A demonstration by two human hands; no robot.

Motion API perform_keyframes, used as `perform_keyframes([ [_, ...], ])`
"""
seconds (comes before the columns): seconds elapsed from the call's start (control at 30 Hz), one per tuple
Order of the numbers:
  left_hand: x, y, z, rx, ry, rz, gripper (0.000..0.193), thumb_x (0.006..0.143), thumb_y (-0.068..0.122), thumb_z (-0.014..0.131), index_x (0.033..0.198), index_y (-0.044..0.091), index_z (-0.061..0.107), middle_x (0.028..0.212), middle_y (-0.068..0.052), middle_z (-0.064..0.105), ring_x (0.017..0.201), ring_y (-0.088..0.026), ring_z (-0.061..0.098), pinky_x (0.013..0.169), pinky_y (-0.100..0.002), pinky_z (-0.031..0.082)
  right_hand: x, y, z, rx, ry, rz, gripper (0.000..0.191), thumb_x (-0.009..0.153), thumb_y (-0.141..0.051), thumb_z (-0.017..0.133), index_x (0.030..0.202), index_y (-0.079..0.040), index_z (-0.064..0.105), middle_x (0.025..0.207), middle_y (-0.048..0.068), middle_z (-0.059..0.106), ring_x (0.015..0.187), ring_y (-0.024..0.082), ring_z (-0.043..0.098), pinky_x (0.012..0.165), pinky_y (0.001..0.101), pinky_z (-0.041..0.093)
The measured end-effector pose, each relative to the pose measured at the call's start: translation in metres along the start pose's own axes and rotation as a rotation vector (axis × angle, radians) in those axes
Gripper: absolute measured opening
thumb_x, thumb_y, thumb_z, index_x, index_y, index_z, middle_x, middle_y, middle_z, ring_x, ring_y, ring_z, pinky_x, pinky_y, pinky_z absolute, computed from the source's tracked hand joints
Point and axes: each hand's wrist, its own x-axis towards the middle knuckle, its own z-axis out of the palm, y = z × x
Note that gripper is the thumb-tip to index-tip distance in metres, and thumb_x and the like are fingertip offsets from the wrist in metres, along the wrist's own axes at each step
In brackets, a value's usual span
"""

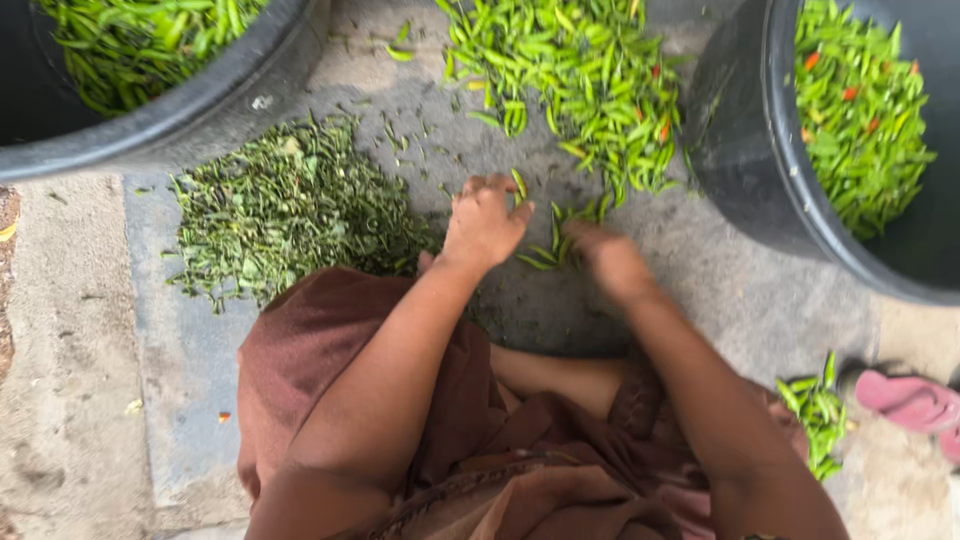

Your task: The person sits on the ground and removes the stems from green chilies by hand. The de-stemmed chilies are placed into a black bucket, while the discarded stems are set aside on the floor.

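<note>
Green chillies [590, 90] in heap, few red and orange among them. Stem pile [290, 205] duller grey-green. Left tub [200, 100] black; right tub [740, 150] black, holding bright green chillies with red flecks. Ground [80, 400] grey-beige concrete, darker grey slab [185, 360]. Skirt [320, 350] plain brown-maroon. Sandal [910, 400] pink.

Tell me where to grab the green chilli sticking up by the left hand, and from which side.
Pinch the slim green chilli near its upper tip, coming from above. It stands nearly upright beside the left hand, its lower part hidden by the fingers, so only the top is free. The right hand is blurred over the small chilli cluster.
</note>
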Motion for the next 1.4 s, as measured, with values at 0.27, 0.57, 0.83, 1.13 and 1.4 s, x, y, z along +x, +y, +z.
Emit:
perform_keyframes([
  [0.27, -0.008, -0.012, 0.015, -0.15, -0.141, -0.01, 0.027, 0.096, 0.021, 0.064, 0.12, 0.011, 0.07, 0.107, -0.02, 0.074, 0.105, -0.037, 0.072, 0.095, -0.044, 0.057, -0.004, -0.006, -0.042, 0.971, 0.239, 0.524, 0.025, 0.094, -0.005, 0.075, 0.118, -0.002, 0.073, 0.101, 0.011, 0.077, 0.084, 0.014, 0.073, 0.076, 0.0306, 0.062],
  [0.57, -0.009, -0.01, 0.012, 0.015, -0.262, -0.036, 0.035, 0.088, 0.024, 0.073, 0.119, 0.01, 0.068, 0.107, -0.015, 0.074, 0.106, -0.034, 0.07, 0.093, -0.047, 0.053, 0.005, -0.018, 0.018, 1.028, 0.066, 0.558, 0.012, 0.097, -0.006, 0.06, 0.107, -0.002, 0.065, 0.091, 0.02, 0.068, 0.077, 0.029, 0.068, 0.069, 0.0413, 0.06],
  [0.83, -0.009, -0.011, 0.012, 0.044, -0.295, -0.065, 0.038, 0.088, 0.029, 0.072, 0.12, 0.01, 0.068, 0.116, -0.017, 0.07, 0.114, -0.036, 0.066, 0.098, -0.047, 0.051, 0.01, -0.062, 0.056, -0.062, -0.138, 0.346, 0.049, 0.082, -0.029, 0.076, 0.111, 0.005, 0.057, 0.107, 0.029, 0.066, 0.098, 0.046, 0.067, 0.085, 0.0516, 0.054],
  [1.13, -0.011, -0.003, 0.007, 0.092, -0.362, -0.118, 0.04, 0.089, 0.032, 0.071, 0.123, 0.011, 0.067, 0.125, -0.019, 0.065, 0.121, -0.036, 0.062, 0.104, -0.047, 0.048, 0.008, -0.051, 0.034, -0.095, -0.079, 0.385, 0.023, 0.095, -0.023, 0.06, 0.106, -0.002, 0.062, 0.108, 0.026, 0.068, 0.096, 0.044, 0.069, 0.083, 0.0529, 0.055],
  [1.4, -0.013, 0.003, 0.003, 0.095, -0.386, -0.098, 0.039, 0.091, 0.031, 0.069, 0.124, 0.01, 0.067, 0.129, -0.018, 0.064, 0.124, -0.035, 0.06, 0.105, -0.047, 0.047, 0.01, 0.006, -0.013, 0.079, 0.075, 0.622, 0.027, 0.098, -0.018, 0.051, 0.121, -0.013, 0.064, 0.119, 0.024, 0.07, 0.104, 0.041, 0.069, 0.097, 0.0511, 0.053],
])
